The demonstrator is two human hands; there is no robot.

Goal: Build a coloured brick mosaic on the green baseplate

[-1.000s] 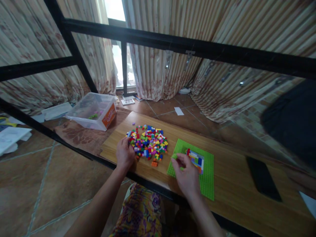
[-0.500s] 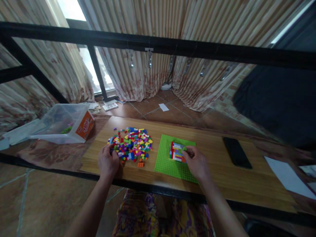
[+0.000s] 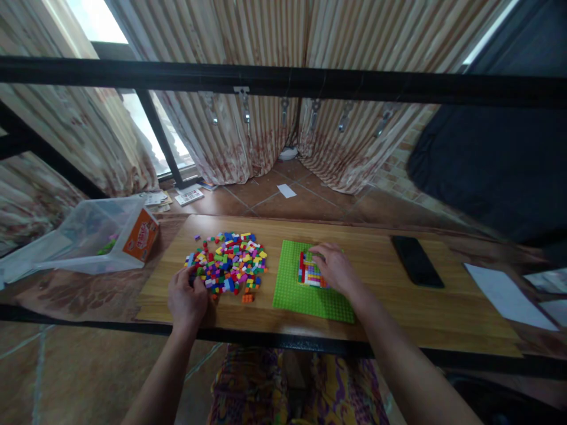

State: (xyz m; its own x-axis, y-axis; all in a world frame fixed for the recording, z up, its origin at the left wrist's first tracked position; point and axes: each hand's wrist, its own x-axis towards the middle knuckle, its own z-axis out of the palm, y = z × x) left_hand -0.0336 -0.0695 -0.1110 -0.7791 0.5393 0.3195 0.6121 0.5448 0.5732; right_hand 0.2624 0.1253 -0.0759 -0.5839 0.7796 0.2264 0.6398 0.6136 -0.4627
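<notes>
My left hand rests at the near left edge of a pile of small toy bricks. Its fingers curl loosely, with a gap between thumb and forefinger, and I see no brick held there. Over the green baseplate, my right hand pinches a small green brick, mostly hidden by the fingertips. Those fingertips are at the far side of a flat block of bricks on the plate, with red along its left side and coloured stripes. The hand hides the block's right part.
An orange brick lies apart at the table's front. A clear plastic box with an orange label stands at left. To the right are a black phone and white paper. A dark bar crosses in front of the curtains.
My right hand has moved from the right side of the brick block to its far side, with the green brick. My left hand stays by the pile. The view has shifted slightly.
</notes>
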